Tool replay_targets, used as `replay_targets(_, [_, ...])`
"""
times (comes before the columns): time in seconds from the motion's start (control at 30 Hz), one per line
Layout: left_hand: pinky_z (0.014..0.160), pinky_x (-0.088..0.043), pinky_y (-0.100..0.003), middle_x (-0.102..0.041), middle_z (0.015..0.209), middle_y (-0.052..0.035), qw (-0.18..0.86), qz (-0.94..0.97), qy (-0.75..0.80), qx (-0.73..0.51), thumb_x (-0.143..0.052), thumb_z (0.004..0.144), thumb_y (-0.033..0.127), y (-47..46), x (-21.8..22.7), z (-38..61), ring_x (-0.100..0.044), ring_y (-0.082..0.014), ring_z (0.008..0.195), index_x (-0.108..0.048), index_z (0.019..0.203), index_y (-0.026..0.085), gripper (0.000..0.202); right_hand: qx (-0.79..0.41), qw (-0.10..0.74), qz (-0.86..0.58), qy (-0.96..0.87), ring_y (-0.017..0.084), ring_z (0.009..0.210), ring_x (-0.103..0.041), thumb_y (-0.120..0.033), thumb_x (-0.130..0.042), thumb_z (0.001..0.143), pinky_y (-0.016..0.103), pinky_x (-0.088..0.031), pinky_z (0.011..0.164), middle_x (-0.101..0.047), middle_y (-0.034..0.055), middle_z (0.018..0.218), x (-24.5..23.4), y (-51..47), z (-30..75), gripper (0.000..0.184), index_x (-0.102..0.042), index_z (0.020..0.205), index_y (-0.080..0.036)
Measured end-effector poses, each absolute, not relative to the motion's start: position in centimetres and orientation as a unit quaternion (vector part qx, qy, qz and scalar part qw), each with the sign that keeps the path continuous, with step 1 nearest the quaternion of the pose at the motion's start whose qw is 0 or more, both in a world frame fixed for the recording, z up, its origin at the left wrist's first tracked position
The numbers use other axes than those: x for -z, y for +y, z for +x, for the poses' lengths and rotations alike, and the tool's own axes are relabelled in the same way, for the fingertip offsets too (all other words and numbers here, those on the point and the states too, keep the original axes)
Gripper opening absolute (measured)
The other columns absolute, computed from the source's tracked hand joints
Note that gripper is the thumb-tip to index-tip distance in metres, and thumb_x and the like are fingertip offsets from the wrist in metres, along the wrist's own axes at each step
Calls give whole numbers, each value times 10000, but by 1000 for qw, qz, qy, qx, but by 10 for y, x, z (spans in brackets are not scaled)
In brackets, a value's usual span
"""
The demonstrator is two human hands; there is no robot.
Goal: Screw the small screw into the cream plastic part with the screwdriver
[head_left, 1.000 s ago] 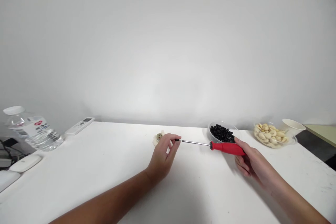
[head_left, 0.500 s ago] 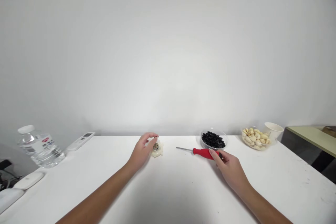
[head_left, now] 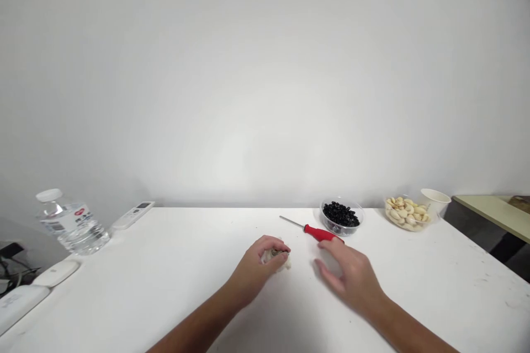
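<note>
My left hand (head_left: 253, 271) is closed round a small off-white plastic piece (head_left: 287, 265) with a round metal part in its middle, low over the table. Its fingers and thumb hide much of the piece. To the right, my right hand (head_left: 356, 280) is open and slightly blurred, thumb and fingers spread with nothing between them. Just beyond its fingertips lies a screwdriver (head_left: 316, 233) with a red handle, its metal shaft pointing to the far left. The fingers overlap the handle's end in the view.
Behind the screwdriver stands a clear bowl of black beans or seeds (head_left: 341, 214). Farther right are a clear bowl of pale nuts or cloves (head_left: 408, 213) and a white paper cup (head_left: 435, 198). A water bottle (head_left: 74, 225), a remote control (head_left: 133, 215) and white devices (head_left: 57, 274) occupy the left.
My right hand has let go of the screwdriver, now on the table, and has opened. My left hand has moved right and nearer, taking the off-white piece along. The camera view has shifted slightly.
</note>
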State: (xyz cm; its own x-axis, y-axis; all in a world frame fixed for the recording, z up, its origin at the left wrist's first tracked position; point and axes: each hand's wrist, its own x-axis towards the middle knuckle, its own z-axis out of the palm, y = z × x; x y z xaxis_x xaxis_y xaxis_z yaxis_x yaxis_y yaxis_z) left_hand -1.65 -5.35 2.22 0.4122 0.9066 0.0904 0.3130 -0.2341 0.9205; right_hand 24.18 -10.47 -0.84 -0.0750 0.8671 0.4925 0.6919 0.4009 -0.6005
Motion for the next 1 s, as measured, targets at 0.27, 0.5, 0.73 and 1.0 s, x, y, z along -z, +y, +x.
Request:
replay_targets(0.27, [1052,-458,-422,-702,1129,-67,421,744,373,-360,-706,933,382,-60,-3,-12,-618,-268,1149,-786,993,278,144,-129,415,-393,-810,214,828,-641,-206,-540,1014,332,-490,709,-687,52,960,14,-95,197,234,-634,1216,-280])
replay_targets(0.5, [1019,-487,-395,-719,1105,-79,439,758,346,-335,-643,971,455,-56,-1,-13,-645,-264,1112,-777,1001,261,237,-182,441,-404,-780,197,811,-618,-228,-575,1015,315,-456,696,-697,40,926,16,-93,200,108,-664,1071,-254])
replay_targets(0.73, [1046,-478,-432,-671,1249,-71,389,800,352,-292,-627,906,229,-58,-9,-15,-599,-291,1180,-639,1284,304,385,-316,465,-489,-667,189,725,-580,-420,-587,1021,298,-443,630,-668,27,837,20,-80,211,227,-691,1074,-225])
replay_targets(1.0, [951,-507,-382,-647,1233,-95,362,780,409,-306,-680,839,186,-53,-6,-16,-611,-266,1088,-541,1322,265,509,-456,428,-486,-611,171,718,-567,-421,-610,1001,281,-429,638,-707,18,842,16,-79,222,234,-724,1086,-234])
